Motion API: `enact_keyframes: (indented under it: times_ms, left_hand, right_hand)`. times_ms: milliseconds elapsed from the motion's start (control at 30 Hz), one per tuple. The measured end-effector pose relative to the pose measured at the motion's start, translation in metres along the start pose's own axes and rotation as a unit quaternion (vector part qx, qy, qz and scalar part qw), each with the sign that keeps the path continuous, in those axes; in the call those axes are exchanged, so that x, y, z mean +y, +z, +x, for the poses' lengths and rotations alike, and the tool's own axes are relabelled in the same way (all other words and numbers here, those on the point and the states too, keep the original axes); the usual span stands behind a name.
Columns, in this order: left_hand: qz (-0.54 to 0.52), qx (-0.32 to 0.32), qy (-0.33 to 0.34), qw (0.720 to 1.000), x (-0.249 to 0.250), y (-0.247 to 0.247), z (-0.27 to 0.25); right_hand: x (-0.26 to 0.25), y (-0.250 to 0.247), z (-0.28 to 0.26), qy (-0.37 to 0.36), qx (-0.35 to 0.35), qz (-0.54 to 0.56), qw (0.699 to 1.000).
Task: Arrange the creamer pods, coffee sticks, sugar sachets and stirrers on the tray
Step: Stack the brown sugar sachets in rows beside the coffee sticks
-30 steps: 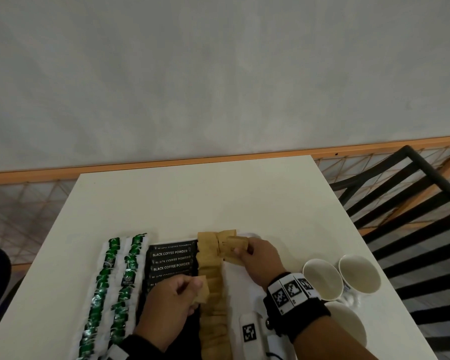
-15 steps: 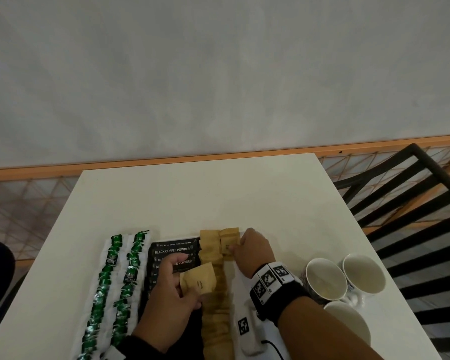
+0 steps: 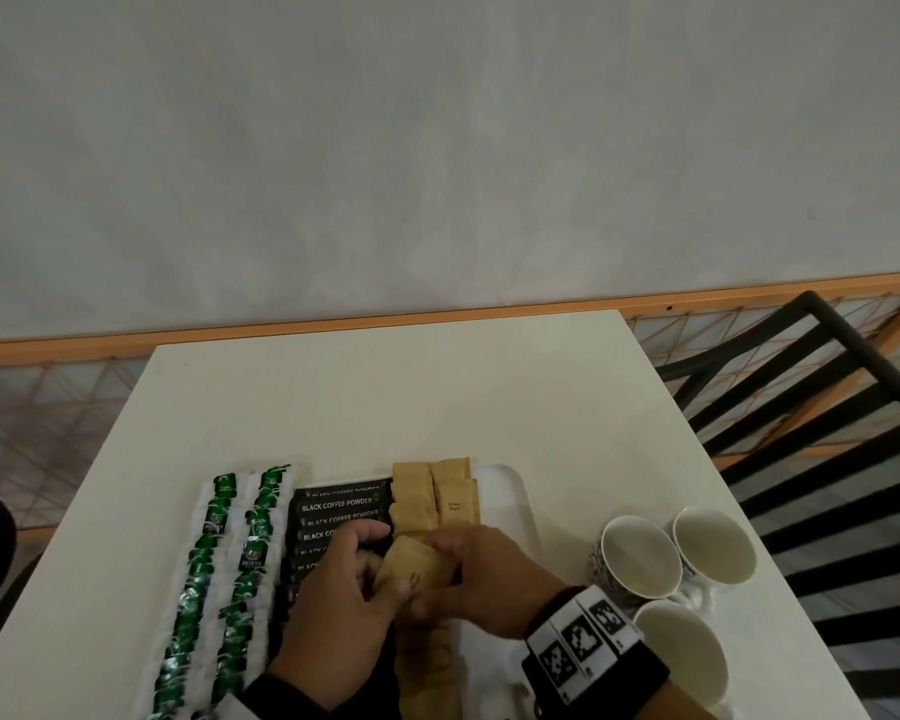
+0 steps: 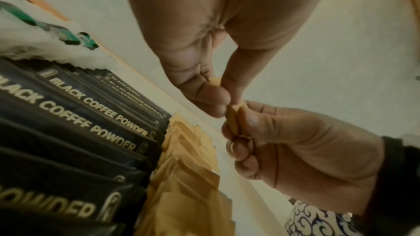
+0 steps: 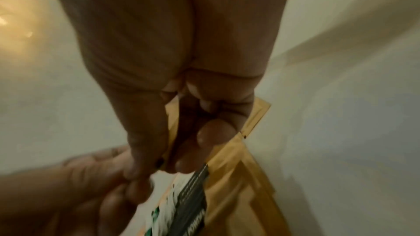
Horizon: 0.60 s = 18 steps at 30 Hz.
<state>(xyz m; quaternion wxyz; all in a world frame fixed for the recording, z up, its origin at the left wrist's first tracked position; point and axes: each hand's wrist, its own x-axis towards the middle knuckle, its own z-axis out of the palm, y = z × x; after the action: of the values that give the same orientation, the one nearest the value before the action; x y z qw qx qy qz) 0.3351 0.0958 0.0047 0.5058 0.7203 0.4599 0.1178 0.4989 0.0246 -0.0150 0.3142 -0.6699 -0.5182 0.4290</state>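
Both hands meet over the white tray [image 3: 510, 491] on one brown sugar sachet [image 3: 417, 569]. My left hand [image 3: 380, 576] pinches its near left side and my right hand [image 3: 448, 558] pinches its right side. The left wrist view shows the sachet [image 4: 234, 119] edge-on between both sets of fingertips. More sugar sachets [image 3: 411, 498] lie in two columns on the tray, the right one [image 3: 455, 498] short. Black coffee sticks [image 3: 339, 504] lie in a row to their left. Green-and-white sachets [image 3: 219, 563] form two columns further left. No stirrers or creamer pods are visible.
Three white cups [image 3: 640, 556] stand close together at the table's right front, next to my right wrist. A black slatted chair [image 3: 827, 407] stands beyond the right edge. The far half of the white table [image 3: 385, 397] is bare.
My right hand laid a sachet at the far end of the second column, then drew back to my left hand. The left hand lifted its sachet, and both hands now hold it.
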Motion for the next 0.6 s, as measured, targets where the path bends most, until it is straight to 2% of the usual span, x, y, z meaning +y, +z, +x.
enact_keyframes:
  times_ms: [133, 300, 433, 533, 600]
  left_hand:
    - [0.007, 0.020, 0.000, 1.000, 0.002, 0.003, -0.002]
    - [0.027, 0.028, 0.001, 0.999, 0.002, 0.008, -0.008]
    - [0.072, 0.014, 0.037, 0.997, 0.004, 0.009, -0.007]
    - [0.029, 0.045, 0.025, 0.998, 0.007, 0.007, -0.005]
    - [0.007, 0.069, 0.014, 0.997, 0.007, 0.006, -0.005]
  right_hand:
    - [0.001, 0.007, -0.008, -0.011, 0.016, -0.052, 0.998]
    - [-0.001, 0.002, -0.012, -0.031, -0.012, -0.122, 0.992]
    - [0.001, 0.000, -0.010, -0.021, 0.001, -0.100, 0.995]
    - [0.003, -0.004, -0.006, 0.028, 0.048, -0.088, 0.995]
    - [0.012, -0.010, 0.001, 0.088, 0.123, -0.075, 0.986]
